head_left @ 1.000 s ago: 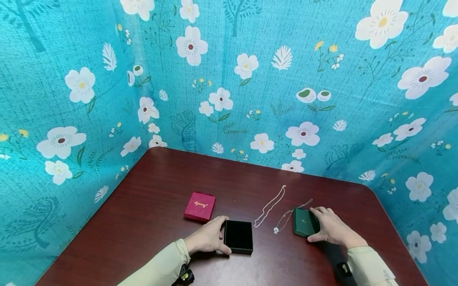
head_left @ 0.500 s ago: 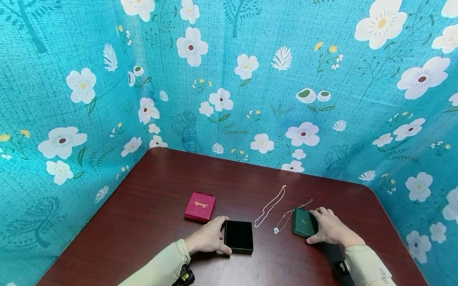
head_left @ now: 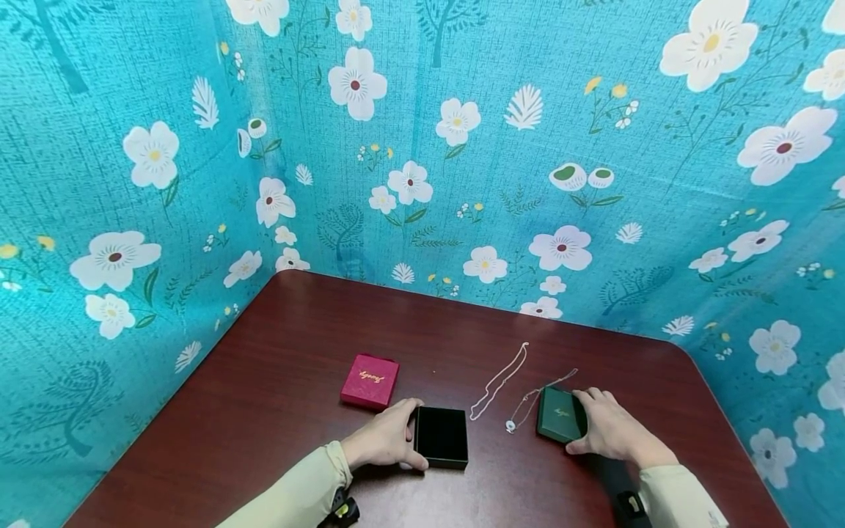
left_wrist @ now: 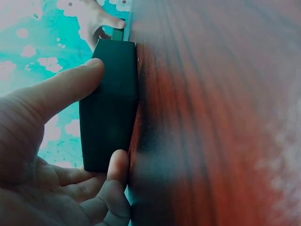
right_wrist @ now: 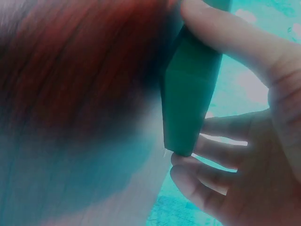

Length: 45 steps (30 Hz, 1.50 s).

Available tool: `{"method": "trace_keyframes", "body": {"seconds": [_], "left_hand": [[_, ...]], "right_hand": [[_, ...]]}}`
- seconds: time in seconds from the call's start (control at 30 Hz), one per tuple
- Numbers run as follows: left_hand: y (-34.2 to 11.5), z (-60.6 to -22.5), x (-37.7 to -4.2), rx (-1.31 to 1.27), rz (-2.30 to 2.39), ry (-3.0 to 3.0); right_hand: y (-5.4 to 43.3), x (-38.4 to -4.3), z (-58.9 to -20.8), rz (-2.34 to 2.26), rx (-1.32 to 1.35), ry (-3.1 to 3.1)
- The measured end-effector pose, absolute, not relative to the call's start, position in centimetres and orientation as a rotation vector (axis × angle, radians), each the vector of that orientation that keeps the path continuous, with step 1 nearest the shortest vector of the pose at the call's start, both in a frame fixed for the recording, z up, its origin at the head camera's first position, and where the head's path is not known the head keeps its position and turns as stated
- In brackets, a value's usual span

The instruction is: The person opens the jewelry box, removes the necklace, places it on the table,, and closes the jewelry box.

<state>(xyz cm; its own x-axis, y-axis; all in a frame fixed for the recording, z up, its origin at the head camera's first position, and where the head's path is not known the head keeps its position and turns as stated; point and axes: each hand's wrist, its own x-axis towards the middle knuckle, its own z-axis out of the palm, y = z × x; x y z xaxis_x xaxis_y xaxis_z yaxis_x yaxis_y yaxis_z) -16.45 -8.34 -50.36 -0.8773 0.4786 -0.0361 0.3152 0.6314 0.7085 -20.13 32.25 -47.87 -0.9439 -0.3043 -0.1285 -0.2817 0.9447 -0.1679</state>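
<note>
In the head view my left hand [head_left: 383,440] grips the left side of an open jewelry box [head_left: 441,438], square with a black inside, sitting on the table. The left wrist view shows the thumb on one edge of the box's dark side [left_wrist: 110,103] and fingers at the other. My right hand [head_left: 614,429] holds the green jewelry box lid [head_left: 560,416] with gold lettering by its right side, thumb at the near edge. A necklace [head_left: 528,398] with a round pendant [head_left: 510,425] lies beside the lid, its chain passing behind the lid's far left corner.
A second chain necklace [head_left: 491,389] lies stretched out between the open box and the pendant necklace. Left of the open box is a closed magenta box [head_left: 370,381] with gold lettering. A blue flowered curtain [head_left: 422,147] stands behind the dark wooden table [head_left: 317,315].
My right hand has drawn the green lid slightly left and toward me. My left hand and the open box have stayed in place.
</note>
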Motion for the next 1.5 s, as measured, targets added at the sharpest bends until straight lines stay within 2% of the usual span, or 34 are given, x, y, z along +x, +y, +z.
{"method": "trace_keyframes", "body": {"seconds": [0.87, 1.5], "left_hand": [[-8.3, -50.2, -16.5, 0.635, 1.061, 2.635], [-8.3, -50.3, -16.4, 0.632, 1.073, 2.622]], "right_hand": [[24.5, -18.1, -46.5, -0.347, -0.839, 3.105], [19.6, -17.2, -46.3, -0.38, -1.023, 3.016]]}}
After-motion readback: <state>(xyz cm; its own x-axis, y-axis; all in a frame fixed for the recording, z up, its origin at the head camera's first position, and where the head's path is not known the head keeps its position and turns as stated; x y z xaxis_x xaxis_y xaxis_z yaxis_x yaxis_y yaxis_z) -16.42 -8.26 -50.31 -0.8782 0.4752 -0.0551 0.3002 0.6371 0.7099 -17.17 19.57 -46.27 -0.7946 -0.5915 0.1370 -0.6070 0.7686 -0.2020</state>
